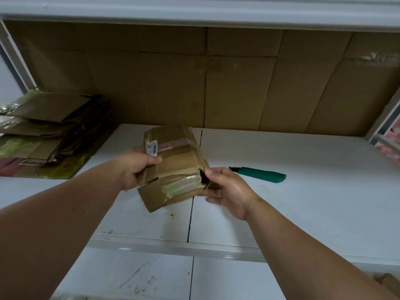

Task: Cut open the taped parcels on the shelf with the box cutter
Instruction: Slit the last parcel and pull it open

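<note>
A small brown cardboard parcel (176,163) with clear tape and a white label is held over the white shelf (303,202). My left hand (135,167) grips its left side, thumb on top near the label. My right hand (227,188) grips its right end, where a dark gap shows at the corner, with fingers underneath. The seam along the near side has partly split, and the lower flap hangs loose. The green box cutter (260,174) lies on the shelf just right of my right hand, blade tip pointing left, untouched.
A stack of flattened cardboard boxes (49,135) lies at the shelf's left. Brown cardboard (205,83) lines the back wall. An upper shelf edge (194,11) runs overhead. A lower shelf (151,278) sits below, and red-and-white packaging (389,144) shows at far right.
</note>
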